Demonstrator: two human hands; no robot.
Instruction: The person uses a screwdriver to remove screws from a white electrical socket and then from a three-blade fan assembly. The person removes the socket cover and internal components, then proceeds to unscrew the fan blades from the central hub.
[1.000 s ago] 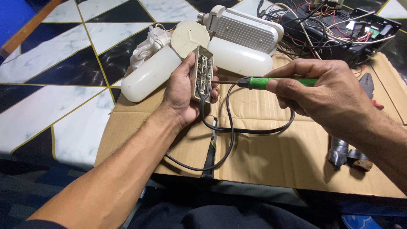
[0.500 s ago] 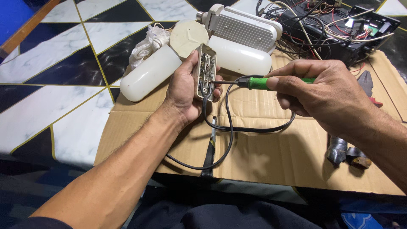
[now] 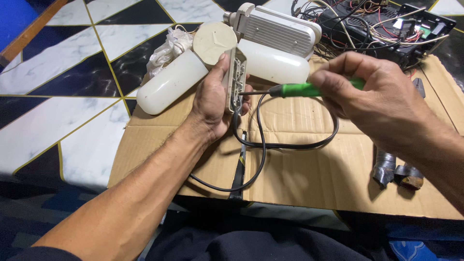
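Observation:
My left hand [image 3: 211, 102] grips a small beige electrical box [image 3: 236, 79], held on edge with its open inside turned right. A black cable [image 3: 263, 145] runs from the box down across the cardboard sheet [image 3: 299, 179]. My right hand [image 3: 382, 101] holds a green-handled screwdriver [image 3: 297, 90] level, and its metal tip touches the inside of the box.
White lamp parts lie behind my hands: a long diffuser [image 3: 169, 83], a round cap [image 3: 215, 42], a ribbed housing [image 3: 280, 30], another diffuser [image 3: 276, 64]. A black open device with loose wires [image 3: 386, 26] sits top right. Taped tool handles [image 3: 394, 171] rest on the cardboard at right.
Little has changed: the screwdriver stays at the box, and my right hand has shifted slightly on the handle.

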